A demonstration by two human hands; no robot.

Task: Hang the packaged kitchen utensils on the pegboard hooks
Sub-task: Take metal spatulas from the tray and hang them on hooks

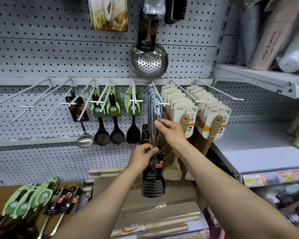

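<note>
Grey rolls (293,61) and what may be a boxed item (273,35) crowd the right-hand shelf (259,78).

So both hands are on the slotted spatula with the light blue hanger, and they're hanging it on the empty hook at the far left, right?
Not quite. Both the left hand and right hand do hold the slotted spatula, but the head view shows its light blue hanger at the centre hook, which already carries matching blue hangers, beside the wooden spatulas, not at the far-left hook.

pegboard (41,57) stood behind a row of hooks (160,96). skimmer (148,61) hung above row ctr. ladles (109,125) hung left of ctr, wooden spatulas (204,118) right. loose pkgd utensils (33,204) lay on shelf at bottom left.
</note>
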